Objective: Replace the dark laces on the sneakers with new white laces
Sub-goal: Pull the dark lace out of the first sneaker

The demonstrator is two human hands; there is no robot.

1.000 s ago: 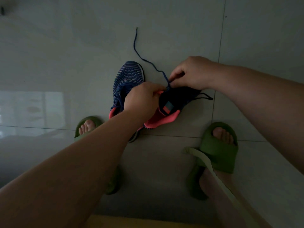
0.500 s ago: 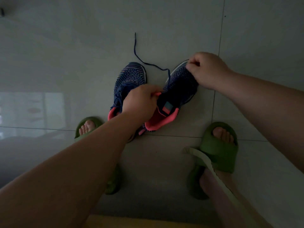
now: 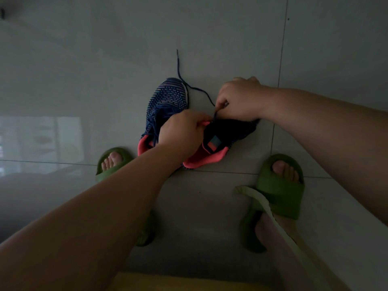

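Pinching dark lace point(image 3: 196, 88) again, right hand point(image 3: 241, 99) back from toe; left hand point(image 3: 182, 131) still gripping sneaker point(image 3: 226, 131) collar.

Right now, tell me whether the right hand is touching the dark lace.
Touching: the head view shows the right hand pinching the dark lace above the sneaker.

A dim room in a home, it seems: glossy pale floor tiles point(image 3: 210, 28) with thin grout lines, a window's reflection on them left of the sneakers point(image 3: 168, 101), and green house slippers point(image 3: 281, 185) worn nearer the camera.
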